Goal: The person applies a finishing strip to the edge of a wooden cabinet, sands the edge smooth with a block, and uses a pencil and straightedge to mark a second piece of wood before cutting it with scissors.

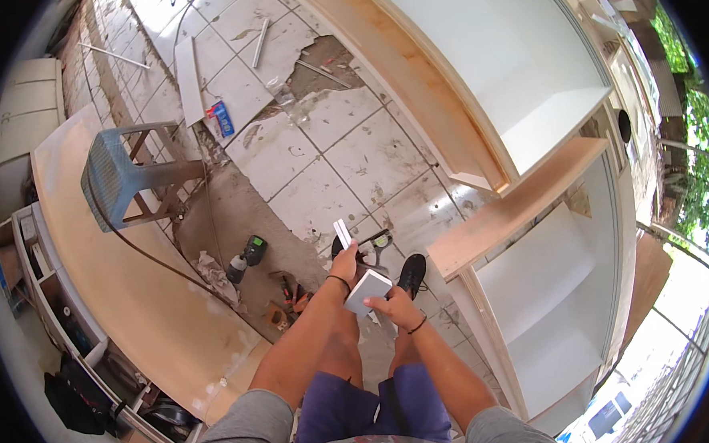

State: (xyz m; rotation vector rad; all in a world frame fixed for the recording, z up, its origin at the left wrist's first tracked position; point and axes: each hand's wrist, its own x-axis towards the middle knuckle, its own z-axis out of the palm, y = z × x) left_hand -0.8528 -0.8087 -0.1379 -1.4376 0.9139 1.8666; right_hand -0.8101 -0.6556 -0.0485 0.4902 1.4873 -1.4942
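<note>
In my left hand point(344, 263) is a slim white strip point(342, 233), its end pointing away from me, the fingers closed round its lower part. My right hand point(399, 309) grips a small rectangular piece of white-faced board point(368, 291) by its right edge, thumb on top. The strip and the board are apart, both held above the floor between my feet. Just beyond my left hand lies a dark tool point(380, 243) with a greenish part, partly hidden, whose kind I cannot make out.
Right of me stand a large white-lined wooden cabinet point(529, 110) and a second carcass with a wooden rail point(515, 210). On the left are a blue stool point(120, 177), a long wooden panel point(149, 307) and a cordless drill point(247, 257). Pliers point(291, 293) and broken tiles point(274, 149) lie about.
</note>
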